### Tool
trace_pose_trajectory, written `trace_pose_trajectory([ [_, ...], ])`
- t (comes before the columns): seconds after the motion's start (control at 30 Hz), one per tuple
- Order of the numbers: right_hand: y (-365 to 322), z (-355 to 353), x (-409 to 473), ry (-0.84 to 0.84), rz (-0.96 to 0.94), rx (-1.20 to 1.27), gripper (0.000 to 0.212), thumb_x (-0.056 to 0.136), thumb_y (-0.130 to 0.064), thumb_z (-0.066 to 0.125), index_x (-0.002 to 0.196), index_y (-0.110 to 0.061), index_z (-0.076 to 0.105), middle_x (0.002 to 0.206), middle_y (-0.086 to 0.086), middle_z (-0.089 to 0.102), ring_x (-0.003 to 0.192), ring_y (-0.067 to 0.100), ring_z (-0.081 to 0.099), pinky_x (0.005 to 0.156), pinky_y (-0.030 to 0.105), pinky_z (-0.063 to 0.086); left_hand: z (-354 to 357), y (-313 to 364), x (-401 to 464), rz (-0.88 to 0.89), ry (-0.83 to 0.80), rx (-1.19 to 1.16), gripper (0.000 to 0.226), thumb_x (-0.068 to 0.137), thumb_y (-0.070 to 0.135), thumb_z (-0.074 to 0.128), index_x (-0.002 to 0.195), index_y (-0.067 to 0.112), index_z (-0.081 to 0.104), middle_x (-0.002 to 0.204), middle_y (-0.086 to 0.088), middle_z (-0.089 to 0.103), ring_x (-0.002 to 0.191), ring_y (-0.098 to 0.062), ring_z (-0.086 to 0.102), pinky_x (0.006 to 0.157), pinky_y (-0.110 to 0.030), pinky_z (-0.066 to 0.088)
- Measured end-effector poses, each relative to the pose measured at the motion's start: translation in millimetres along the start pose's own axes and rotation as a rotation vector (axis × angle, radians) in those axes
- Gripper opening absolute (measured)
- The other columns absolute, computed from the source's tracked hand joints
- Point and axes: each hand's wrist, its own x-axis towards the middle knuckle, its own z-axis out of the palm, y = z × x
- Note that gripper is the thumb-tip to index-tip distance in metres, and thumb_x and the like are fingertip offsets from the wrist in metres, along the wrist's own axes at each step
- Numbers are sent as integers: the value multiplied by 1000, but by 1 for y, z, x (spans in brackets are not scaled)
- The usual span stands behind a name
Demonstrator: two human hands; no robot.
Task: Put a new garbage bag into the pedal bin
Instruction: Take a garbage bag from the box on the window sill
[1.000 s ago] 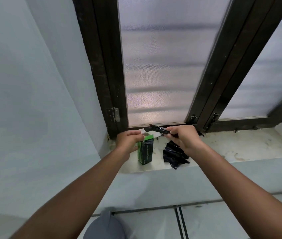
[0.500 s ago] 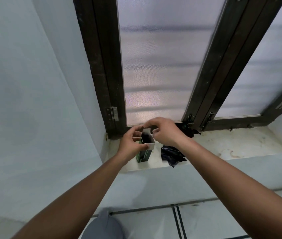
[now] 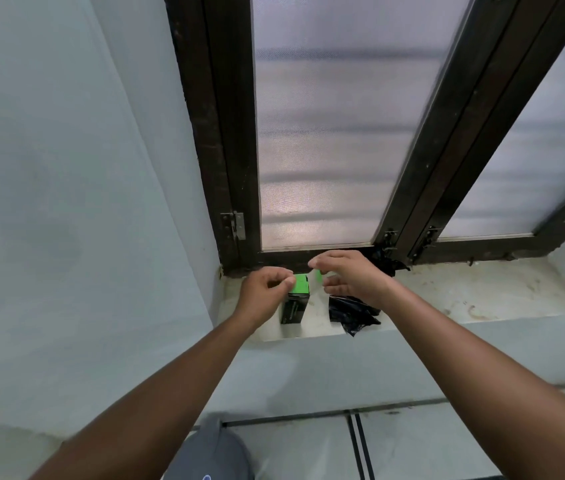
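**Operator:** Head view, the only one I have. My left hand (image 3: 263, 292) is curled at the top left edge of the green box (image 3: 295, 299), fingertips pinched at its lid. My right hand (image 3: 350, 277) hovers loosely curled over the box's right side; a green flap shows by its fingers, but whether it grips that I cannot tell.

**Observer:** And the bag itself?

**Operator:** A crumpled black garbage bag (image 3: 352, 311) lies on the windowsill (image 3: 482, 292), just below and beside my right hand, so that hand is the nearer. It is thin, glossy film, bunched with no clear long axis (soft, it will sag when lifted). The box is stiff card, standing upright.

**Observer:** The bin?

**Operator:** A grey rounded lid (image 3: 210, 452) shows at the bottom edge, well below the sill; I judge that is the pedal bin.
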Motion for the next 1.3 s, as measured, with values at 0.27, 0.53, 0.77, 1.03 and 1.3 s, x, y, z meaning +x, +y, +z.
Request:
trace_pose_trajectory([
  [0.27,-5,28,10,99,-32,-192,23,85,-25,84,104,-14,78,94,5,76,82,10,74,75,25,64,-2,-3,-5,-29,-145,-16,56,78,12,86,126,27,62,129,5,65,124,-14,59,99,-36,57],
  [0.53,10,60,18,439,-250,-660,26,78,-35,87,99,-23,78,97,-6,71,91,14,68,84,35,59,2,-10,-3,-66,-77,-74,57,79,2,85,121,25,54,126,6,65,123,-15,62,97,-40,60],
  [0.77,35,66,9,381,-350,-856,33,95,-46,65,108,-21,83,132,-5,58,121,16,54,95,33,53,8,-19,-3,-77,-40,-90,40,85,10,81,106,28,52,117,9,65,117,-12,63,85,-30,63],
  [1.03,55,61,4,391,-242,-824,32,90,-47,72,95,-17,84,150,-8,52,119,18,61,93,33,53,16,-34,-11,-56,-190,-10,52,82,19,85,115,41,51,128,4,66,116,-14,62,89,-33,61],
  [1.3,49,59,5,504,-185,-307,23,80,-32,81,89,-24,62,120,-10,67,89,11,68,79,28,52,-15,-39,6,43,-54,390,49,85,20,76,121,41,50,125,3,62,111,-20,59,85,-38,55],
])
